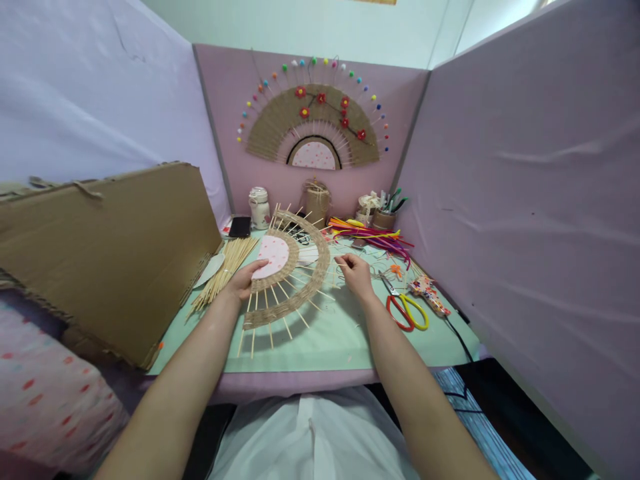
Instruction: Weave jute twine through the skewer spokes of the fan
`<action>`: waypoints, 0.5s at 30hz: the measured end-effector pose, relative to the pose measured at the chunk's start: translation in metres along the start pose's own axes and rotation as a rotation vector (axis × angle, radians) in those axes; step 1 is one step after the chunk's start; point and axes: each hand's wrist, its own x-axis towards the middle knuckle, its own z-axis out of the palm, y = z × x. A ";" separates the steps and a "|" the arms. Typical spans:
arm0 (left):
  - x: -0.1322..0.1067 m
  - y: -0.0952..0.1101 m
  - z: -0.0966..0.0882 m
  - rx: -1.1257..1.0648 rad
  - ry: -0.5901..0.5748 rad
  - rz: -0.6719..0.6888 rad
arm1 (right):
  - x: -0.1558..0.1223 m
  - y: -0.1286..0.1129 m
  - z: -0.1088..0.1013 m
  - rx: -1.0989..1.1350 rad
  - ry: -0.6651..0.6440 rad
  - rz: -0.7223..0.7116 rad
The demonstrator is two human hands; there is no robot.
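Observation:
A half-made fan (295,270) of wooden sticks with woven twine bands and a pink dotted paper centre lies on the green mat (320,340). My left hand (245,280) grips the fan at its inner edge, thumb on the pink centre. My right hand (356,272) is just right of the fan's outer band, fingers pinched together on what looks like a thin strand of twine running to the fan.
A large cardboard sheet (110,253) leans at the left. Loose wooden sticks (225,270) lie beside it. Red and yellow scissors (406,308), coloured pipe cleaners (373,235), a twine roll (317,200), jars and a finished fan (314,127) on the back wall surround the work.

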 end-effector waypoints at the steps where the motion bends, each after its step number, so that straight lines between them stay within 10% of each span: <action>1: 0.000 0.000 -0.001 0.001 -0.008 0.000 | 0.000 0.000 0.000 0.004 0.000 0.009; 15: -0.007 0.001 0.006 0.023 0.019 -0.016 | -0.001 -0.003 0.002 0.007 -0.003 0.047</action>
